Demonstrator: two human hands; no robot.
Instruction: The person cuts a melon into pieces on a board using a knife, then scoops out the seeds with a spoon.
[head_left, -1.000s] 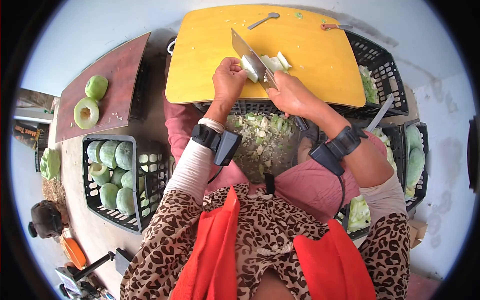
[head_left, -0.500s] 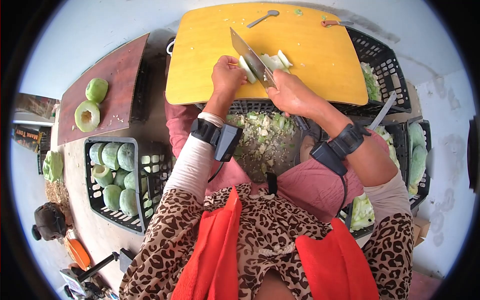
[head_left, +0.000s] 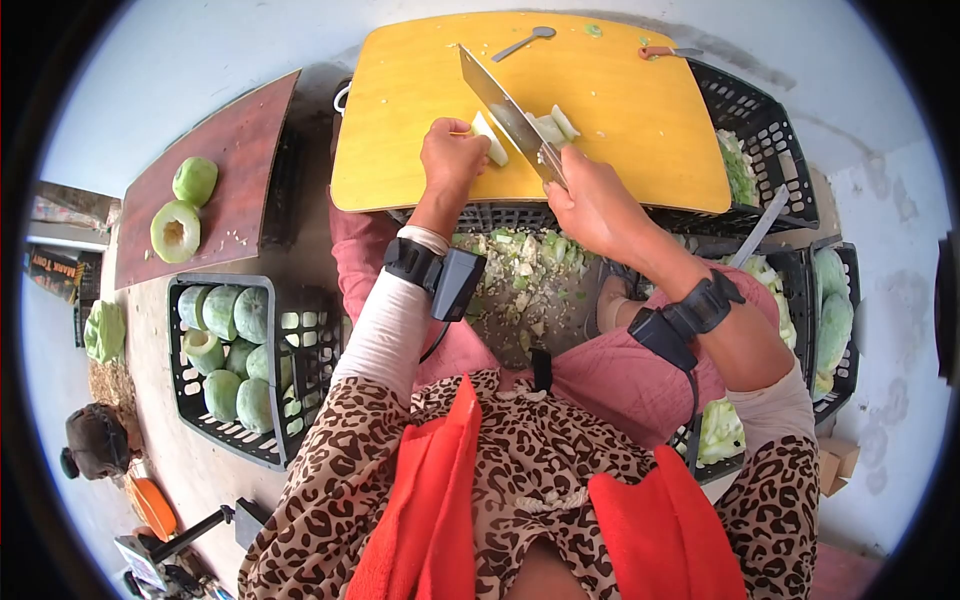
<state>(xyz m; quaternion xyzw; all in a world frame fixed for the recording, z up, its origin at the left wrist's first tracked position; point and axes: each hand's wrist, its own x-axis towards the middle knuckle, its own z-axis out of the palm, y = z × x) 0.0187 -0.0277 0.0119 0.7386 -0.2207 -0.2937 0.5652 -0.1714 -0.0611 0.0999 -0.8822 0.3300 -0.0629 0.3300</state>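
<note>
On the yellow board (head_left: pixel 400 100), my left hand (head_left: pixel 455 153) has its fingers curled around the near side of a pale melon piece (head_left: pixel 490 140). My right hand (head_left: pixel 590 200) grips the handle end of a wide cleaver (head_left: pixel 505 108), whose blade slants up and to the left over the board. The blade stands between the held piece and more pale cut pieces (head_left: pixel 555 125), which it partly hides. The cleaver's handle is hidden inside my right fist.
A spoon (head_left: pixel 525 42) and small knife (head_left: pixel 670 52) lie at the board's far side. Left are a melon crate (head_left: pixel 285 400) and a dark red board (head_left: pixel 200 130) bearing two peeled melons (head_left: pixel 175 232). Scraps (head_left: pixel 520 265) cover the floor below. Another knife (head_left: pixel 762 225) rests by crates at right.
My right hand and the cleaver have moved slightly right and toward me, away from the held piece. My left hand has shifted slightly with the piece.
</note>
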